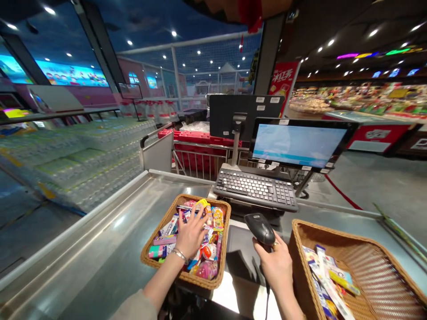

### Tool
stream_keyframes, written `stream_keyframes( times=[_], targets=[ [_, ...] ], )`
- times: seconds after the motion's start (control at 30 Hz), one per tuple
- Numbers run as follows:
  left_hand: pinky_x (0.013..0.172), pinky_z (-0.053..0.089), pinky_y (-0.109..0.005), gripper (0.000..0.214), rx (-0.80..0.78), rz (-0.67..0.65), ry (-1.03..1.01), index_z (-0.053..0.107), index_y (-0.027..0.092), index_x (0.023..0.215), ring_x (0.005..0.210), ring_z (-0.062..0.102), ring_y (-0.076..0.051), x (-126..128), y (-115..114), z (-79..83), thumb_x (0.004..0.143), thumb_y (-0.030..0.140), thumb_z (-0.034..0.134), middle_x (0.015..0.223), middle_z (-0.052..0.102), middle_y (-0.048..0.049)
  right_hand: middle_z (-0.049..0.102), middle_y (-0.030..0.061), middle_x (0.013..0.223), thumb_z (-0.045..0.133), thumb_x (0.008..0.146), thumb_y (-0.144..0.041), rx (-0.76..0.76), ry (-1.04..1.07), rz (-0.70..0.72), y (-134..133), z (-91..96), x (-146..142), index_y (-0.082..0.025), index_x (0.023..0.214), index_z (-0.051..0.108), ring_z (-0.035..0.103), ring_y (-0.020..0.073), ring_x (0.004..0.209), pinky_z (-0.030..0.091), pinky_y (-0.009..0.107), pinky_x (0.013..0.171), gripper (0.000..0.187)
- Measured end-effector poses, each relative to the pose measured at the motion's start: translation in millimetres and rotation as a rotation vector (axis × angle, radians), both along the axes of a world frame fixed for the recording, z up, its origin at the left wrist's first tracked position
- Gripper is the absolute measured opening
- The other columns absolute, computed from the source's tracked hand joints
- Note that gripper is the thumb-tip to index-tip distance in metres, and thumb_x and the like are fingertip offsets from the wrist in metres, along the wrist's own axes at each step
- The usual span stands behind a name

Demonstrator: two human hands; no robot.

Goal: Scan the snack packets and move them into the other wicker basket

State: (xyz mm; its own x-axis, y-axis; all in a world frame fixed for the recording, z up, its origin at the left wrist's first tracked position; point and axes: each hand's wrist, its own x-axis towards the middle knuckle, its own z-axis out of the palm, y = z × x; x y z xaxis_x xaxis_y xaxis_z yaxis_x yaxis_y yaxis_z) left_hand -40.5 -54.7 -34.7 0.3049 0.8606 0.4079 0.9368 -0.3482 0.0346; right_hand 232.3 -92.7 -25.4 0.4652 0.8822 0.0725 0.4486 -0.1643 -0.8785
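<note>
My left hand (191,233) rests over the candy in a wicker basket (146,249), its fingers spread and touching the packets. Around the fingers lie small wrapped sweets, among them a yellow-orange packet (218,218), a red and white wrapped piece (210,251) and a pink jar-like container (207,269). In my right hand (276,262) is a black handheld barcode scanner (259,227), gripped by its handle, its head pointing away from me. A cable hangs below it. What lies directly under my left palm is hidden.
A second wicker basket (376,262) on the right holds several packets. Behind the scanner stand a keyboard (255,186), a lit screen (296,144) and a dark monitor back (243,113). The metal counter (110,231) has a raised edge; shopping carts and stacked bottles (83,155) stand beyond.
</note>
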Motion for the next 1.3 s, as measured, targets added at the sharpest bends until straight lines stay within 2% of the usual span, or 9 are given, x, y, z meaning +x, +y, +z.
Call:
stream_keyframes(
  times=[0.17, 0.33, 0.53, 0.7, 0.93, 1.1, 1.2, 1.3],
  targets=[
    [0.111, 0.003, -0.074, 0.042, -0.021, 0.063, 0.008, 0.053, 0.029, 0.133, 0.146, 0.025, -0.033, -23, -12, -9.2, 0.092, 0.028, 0.051, 0.151, 0.042, -0.0097, 0.057, 0.0154, 0.131, 0.062, 0.063, -0.056, -0.01, 0.015, 0.044, 1, -1.3, -10, -0.018, 0.089, 0.074, 0.055, 0.0314, 0.118, 0.038, 0.042, 0.104, 0.048],
    [0.109, 0.001, -0.077, 0.04, -0.081, 0.096, 0.011, 0.058, 0.032, 0.128, 0.145, 0.026, -0.035, -49, -33, -20.1, 0.088, 0.032, 0.058, 0.151, 0.044, -0.008, 0.057, 0.0146, 0.132, 0.064, 0.062, -0.055, -0.045, 0.016, 0.061, 3, -3.2, -15, -0.018, 0.091, 0.074, 0.055, 0.0316, 0.118, 0.039, 0.041, 0.103, 0.047],
    [0.107, -0.007, -0.077, 0.027, -0.181, 0.152, 0.044, 0.067, 0.036, 0.11, 0.144, 0.028, -0.037, -74, -49, -19.6, 0.084, 0.038, 0.065, 0.15, 0.045, -0.0022, 0.061, 0.015, 0.128, 0.066, 0.064, -0.054, 0.029, -0.006, 0.098, 6, -12.7, -22, -0.018, 0.089, 0.074, 0.054, 0.0305, 0.119, 0.037, 0.041, 0.105, 0.044],
    [0.107, -0.011, -0.076, 0.024, -0.236, 0.171, 0.05, 0.07, 0.037, 0.103, 0.143, 0.03, -0.037, -79, -47, -16.4, 0.08, 0.041, 0.069, 0.147, 0.049, -0.001, 0.06, 0.0152, 0.129, 0.065, 0.065, -0.054, 0.022, -0.011, 0.118, 7, -16.0, -28, -0.018, 0.091, 0.074, 0.054, 0.0317, 0.119, 0.037, 0.044, 0.106, 0.045],
    [0.107, -0.015, -0.074, 0.013, -0.23, 0.117, 0.047, 0.073, 0.034, 0.091, 0.141, 0.034, -0.036, -81, -43, -19.2, 0.08, 0.039, 0.069, 0.139, 0.058, -0.0004, 0.061, 0.0164, 0.127, 0.068, 0.062, -0.054, 0.006, 0.014, 0.128, 9, -19.7, -26, -0.018, 0.09, 0.075, 0.054, 0.0328, 0.12, 0.037, 0.045, 0.106, 0.047],
    [0.11, -0.013, -0.071, 0.015, -0.215, 0.051, 0.046, 0.071, 0.031, 0.091, 0.14, 0.038, -0.031, -87, -45, -23.8, 0.09, 0.034, 0.057, 0.138, 0.059, -0.0002, 0.062, 0.0165, 0.125, 0.064, 0.065, -0.054, 0.039, -0.022, 0.116, 5, -14.4, -28, -0.017, 0.088, 0.074, 0.052, 0.0321, 0.122, 0.037, 0.044, 0.106, 0.044],
    [0.109, -0.012, -0.072, 0.022, -0.198, 0.066, 0.038, 0.07, 0.03, 0.086, 0.141, 0.037, -0.03, -89, -40, -22.4, 0.094, 0.031, 0.05, 0.137, 0.06, 0.0018, 0.063, 0.0157, 0.123, 0.063, 0.066, -0.054, 0.048, -0.029, 0.118, 5, -12.3, -29, -0.018, 0.087, 0.074, 0.051, 0.0314, 0.123, 0.036, 0.043, 0.106, 0.043],
    [0.109, -0.012, -0.074, 0.024, -0.198, 0.091, 0.002, 0.071, 0.028, 0.083, 0.142, 0.035, -0.031, -86, -29, -18.3, 0.094, 0.031, 0.05, 0.137, 0.06, 0.0009, 0.062, 0.0146, 0.124, 0.064, 0.065, -0.053, 0.048, -0.029, 0.111, 4, -11.5, -29, -0.018, 0.087, 0.074, 0.053, 0.0306, 0.12, 0.036, 0.043, 0.106, 0.043]
  ],
)
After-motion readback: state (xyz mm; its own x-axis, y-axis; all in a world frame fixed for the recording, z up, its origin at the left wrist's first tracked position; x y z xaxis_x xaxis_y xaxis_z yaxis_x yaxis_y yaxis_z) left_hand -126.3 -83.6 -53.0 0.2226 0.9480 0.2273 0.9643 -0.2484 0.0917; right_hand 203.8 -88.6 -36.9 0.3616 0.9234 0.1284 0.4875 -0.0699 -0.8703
